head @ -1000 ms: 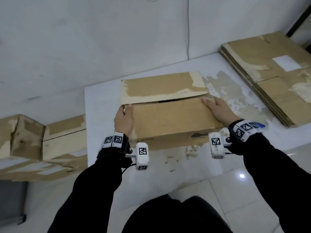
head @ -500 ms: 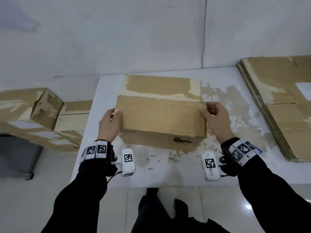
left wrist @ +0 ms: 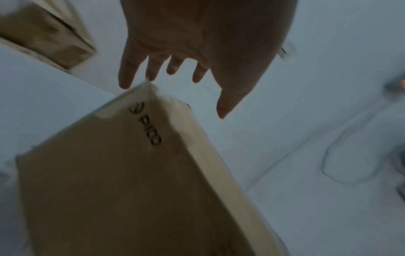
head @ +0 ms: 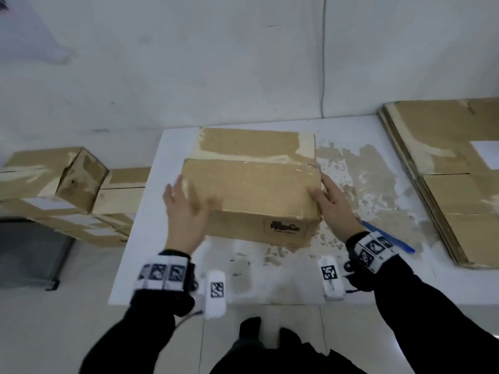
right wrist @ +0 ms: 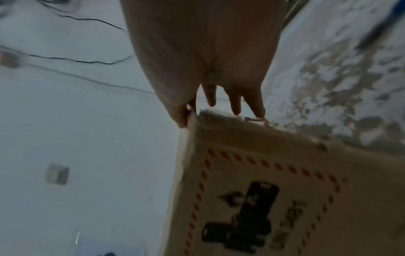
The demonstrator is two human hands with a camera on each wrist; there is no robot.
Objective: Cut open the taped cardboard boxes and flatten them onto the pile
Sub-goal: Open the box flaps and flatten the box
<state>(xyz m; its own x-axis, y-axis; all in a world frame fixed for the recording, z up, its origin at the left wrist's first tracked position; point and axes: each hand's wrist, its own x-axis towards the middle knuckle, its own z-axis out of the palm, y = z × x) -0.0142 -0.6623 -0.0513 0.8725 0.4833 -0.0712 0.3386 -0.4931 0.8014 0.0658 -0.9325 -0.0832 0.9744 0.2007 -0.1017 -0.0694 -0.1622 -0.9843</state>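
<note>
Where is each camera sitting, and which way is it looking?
Head: worn on the head, looking down at the box on the white table; both hands, black sleeves and shoes show.
Left wrist: looks along the left hand, fingers spread over a box corner.
Right wrist: looks along the right hand, fingertips touching the box's end edge.
Shared: every view shows the same box; both wrist views also show the table.

- My workplace: a bare packing or storage room, with plain white walls [head: 216, 63].
- Worn white table [head: 378, 184], stacked flattened cardboard [head: 459, 190], taped boxes [head: 54, 190].
</note>
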